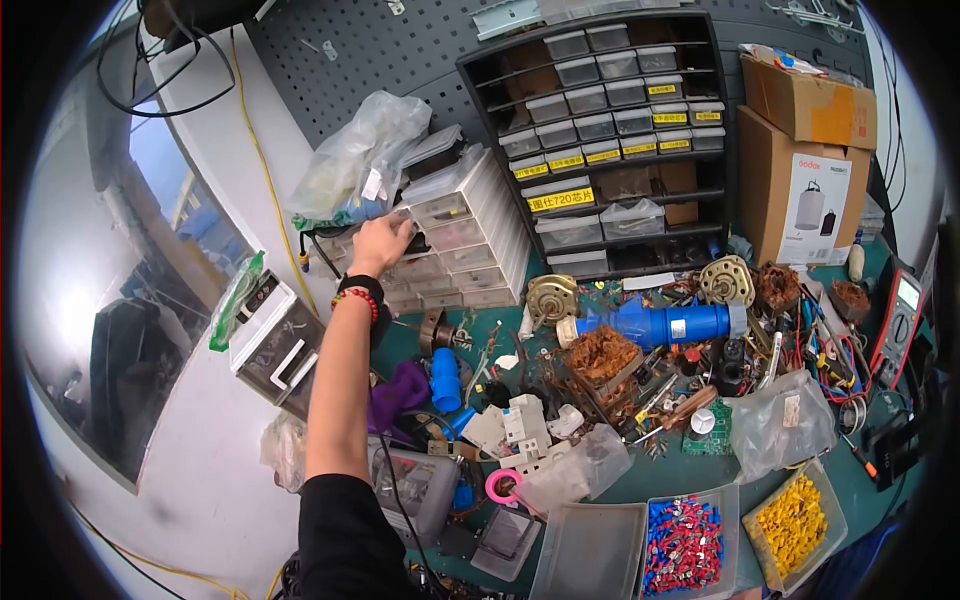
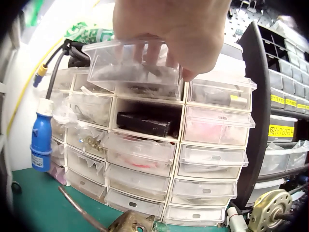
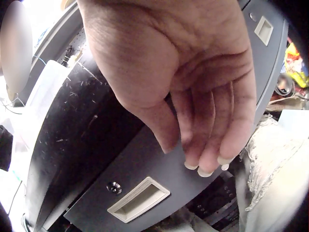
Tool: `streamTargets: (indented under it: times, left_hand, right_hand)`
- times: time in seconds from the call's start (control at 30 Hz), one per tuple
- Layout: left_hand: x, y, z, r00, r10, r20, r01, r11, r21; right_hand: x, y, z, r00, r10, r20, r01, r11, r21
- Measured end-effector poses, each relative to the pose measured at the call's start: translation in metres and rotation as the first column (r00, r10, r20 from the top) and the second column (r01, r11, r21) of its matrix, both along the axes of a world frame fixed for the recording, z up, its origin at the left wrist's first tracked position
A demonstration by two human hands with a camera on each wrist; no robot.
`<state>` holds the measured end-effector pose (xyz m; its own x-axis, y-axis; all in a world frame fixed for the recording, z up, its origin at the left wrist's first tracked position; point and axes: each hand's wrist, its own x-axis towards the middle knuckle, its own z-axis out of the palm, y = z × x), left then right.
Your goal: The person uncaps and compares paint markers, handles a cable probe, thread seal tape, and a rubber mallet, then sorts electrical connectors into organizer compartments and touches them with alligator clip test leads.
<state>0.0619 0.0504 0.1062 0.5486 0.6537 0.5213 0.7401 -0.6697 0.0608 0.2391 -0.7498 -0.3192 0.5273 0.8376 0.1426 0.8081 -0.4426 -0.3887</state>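
Observation:
In the left wrist view, a clear drawer (image 2: 104,65) juts from the upper part of a small drawer cabinet (image 2: 182,145). My left hand (image 2: 171,31) grips it from above, its bent fingers showing through the plastic and the thumb by its right side. Dark contents inside are blurred. Below this drawer, a black box (image 2: 145,123) lies in an uncovered slot. The head view shows my left hand (image 1: 380,247) at the cabinet's upper front. My right hand (image 3: 178,82) hangs with loosely bent fingers and holds nothing, in front of a grey drawer front (image 3: 193,166) with a recessed handle.
A taller black drawer rack (image 1: 725,190) stands right of the cabinet. On the green bench lie a blue cylinder (image 1: 660,325), tools, rusty parts and plastic bags. Bins of red-blue terminals (image 1: 685,540) and yellow terminals (image 1: 792,525) sit at the front. A blue connector (image 2: 41,140) hangs left.

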Motion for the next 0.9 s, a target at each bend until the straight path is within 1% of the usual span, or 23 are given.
streamTargets:
  times: [0.03, 0.07, 0.1, 0.13, 0.17, 0.23, 0.27, 0.3, 0.33, 0.37, 0.4, 0.47, 0.5, 0.57, 0.6, 0.63, 0.7, 0.73, 0.8, 0.83, 0.87, 0.9]
  left_hand:
    - [0.000, 0.006, -0.005, 1.000, -0.002, 0.005, 0.002, 1.000, 0.003]
    - [0.001, 0.006, -0.009, 0.991, -0.084, 0.100, 0.067, 0.984, 0.162]
    - [0.000, 0.005, -0.014, 0.967, -0.179, 0.181, 0.114, 0.940, 0.321]
    - [0.003, 0.001, -0.023, 0.926, -0.275, 0.259, 0.070, 0.798, 0.598]
    - [0.003, -0.025, -0.021, 0.924, -0.134, 0.357, -0.079, 0.848, 0.524]
    - [0.004, -0.050, -0.036, 0.862, -0.007, 0.506, -0.239, 0.876, 0.420]
    - [0.003, -0.044, -0.048, 0.824, 0.022, 0.567, -0.226, 0.929, 0.294]
    - [0.003, -0.041, -0.059, 0.775, 0.061, 0.629, -0.223, 0.958, 0.182]
    - [0.002, -0.037, -0.063, 0.748, 0.110, 0.655, -0.149, 0.989, 0.004]
    - [0.001, -0.045, -0.059, 0.721, 0.170, 0.672, -0.068, 0.982, -0.175]
    - [-0.003, -0.037, -0.060, 0.724, 0.179, 0.666, -0.080, 0.981, -0.177]
    - [-0.001, -0.023, -0.061, 0.778, 0.044, 0.626, 0.001, 0.997, -0.072]
    - [0.002, -0.022, -0.059, 0.779, 0.045, 0.626, 0.003, 0.997, -0.076]
    - [0.005, -0.024, -0.049, 0.811, 0.026, 0.584, 0.112, 0.974, -0.199]
    - [0.005, -0.025, -0.041, 0.820, 0.036, 0.572, 0.185, 0.928, -0.322]
    - [0.007, -0.020, -0.042, 0.821, 0.034, 0.570, 0.187, 0.927, -0.324]
    - [0.014, -0.005, -0.048, 0.741, -0.086, 0.667, 0.429, 0.824, -0.371]
    - [0.016, 0.004, -0.050, 0.732, -0.096, 0.674, 0.472, 0.785, -0.401]
    - [0.015, 0.046, -0.063, 0.740, -0.110, 0.663, 0.481, 0.777, -0.407]
    - [0.014, 0.061, -0.068, 0.748, -0.122, 0.652, 0.489, 0.766, -0.418]
    - [0.009, 0.050, -0.057, 0.730, -0.015, 0.683, 0.492, 0.706, -0.510]
    - [0.002, 0.043, -0.051, 0.723, 0.094, 0.684, 0.493, 0.624, -0.607]
  right_hand:
    - [0.003, 0.004, 0.001, 1.000, 0.010, 0.019, -0.010, 1.000, 0.004]
    - [0.007, 0.007, 0.002, 0.999, 0.021, 0.037, -0.021, 1.000, 0.007]
    - [0.011, 0.009, 0.004, 0.998, 0.031, 0.055, -0.032, 0.999, 0.008]
    - [0.014, 0.007, 0.007, 0.997, 0.038, 0.073, -0.039, 0.999, 0.005]
    - [0.019, 0.006, 0.009, 0.995, 0.043, 0.091, -0.043, 0.999, 0.001]
    - [0.025, 0.009, 0.011, 0.991, 0.053, 0.119, -0.054, 0.999, 0.003]
    - [0.026, 0.015, 0.009, 0.990, 0.064, 0.126, -0.066, 0.998, 0.009]
    - [0.026, 0.024, 0.005, 0.988, 0.081, 0.130, -0.083, 0.996, 0.016]
    - [0.026, 0.034, 0.001, 0.986, 0.102, 0.132, -0.106, 0.994, 0.022]
    - [0.027, 0.043, -0.002, 0.983, 0.127, 0.136, -0.131, 0.991, 0.025]
    - [0.029, 0.050, -0.003, 0.978, 0.150, 0.142, -0.155, 0.988, 0.024]
    - [0.037, 0.056, -0.001, 0.970, 0.181, 0.165, -0.186, 0.982, 0.014]
    - [0.041, 0.058, 0.000, 0.965, 0.192, 0.178, -0.196, 0.980, 0.009]
    - [0.047, 0.063, 0.003, 0.956, 0.213, 0.200, -0.218, 0.976, 0.002]
    - [0.051, 0.066, 0.004, 0.951, 0.223, 0.212, -0.228, 0.974, -0.001]
    - [0.055, 0.069, 0.005, 0.946, 0.233, 0.224, -0.238, 0.971, -0.004]
    - [0.062, 0.073, 0.008, 0.937, 0.245, 0.247, -0.251, 0.968, -0.007]
    - [0.064, 0.075, 0.009, 0.934, 0.249, 0.256, -0.256, 0.967, -0.007]
    - [0.054, 0.074, 0.005, 0.935, 0.252, 0.251, -0.259, 0.966, -0.007]
    - [0.039, 0.066, -0.002, 0.942, 0.245, 0.229, -0.249, 0.968, -0.009]
    - [0.017, 0.053, -0.010, 0.955, 0.225, 0.195, -0.227, 0.974, -0.014]
    - [-0.015, 0.033, -0.020, 0.970, 0.193, 0.148, -0.191, 0.981, -0.025]
